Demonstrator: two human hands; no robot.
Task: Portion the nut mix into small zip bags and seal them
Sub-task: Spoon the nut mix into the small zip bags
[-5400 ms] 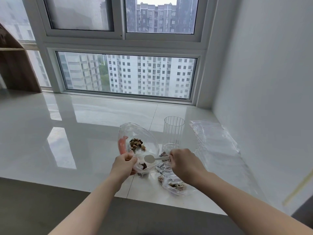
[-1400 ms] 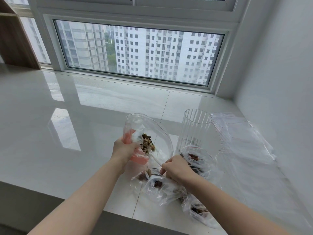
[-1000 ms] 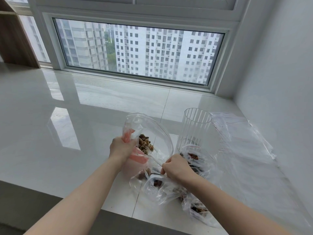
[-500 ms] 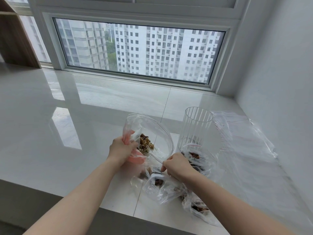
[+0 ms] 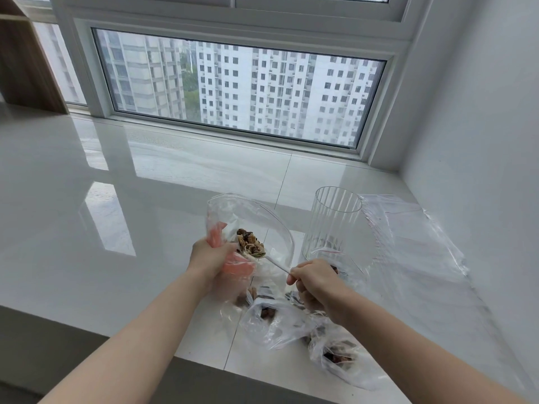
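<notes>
My left hand (image 5: 210, 258) grips a large clear bag (image 5: 271, 223) with an orange patch, held upright with its mouth wide open. Brown nut mix (image 5: 248, 239) lies inside it. My right hand (image 5: 316, 282) pinches the handle of a white plastic spoon (image 5: 272, 261), whose bowl sits in the nuts, loaded. Below my hands, small zip bags (image 5: 277, 322) with a few nuts lie on the white counter (image 5: 87, 214); another small zip bag (image 5: 341, 357) lies at the front right.
A ribbed clear glass (image 5: 332, 225) stands just right of the big bag, a small bag at its base. A stack of flat clear bags (image 5: 420, 252) lies by the right wall. The counter's front edge runs below my forearms. A window spans the back.
The spoon went from outside the big bag into the nut mix and now holds a scoop. The left hand keeps its grip on the bag. The camera moved closer.
</notes>
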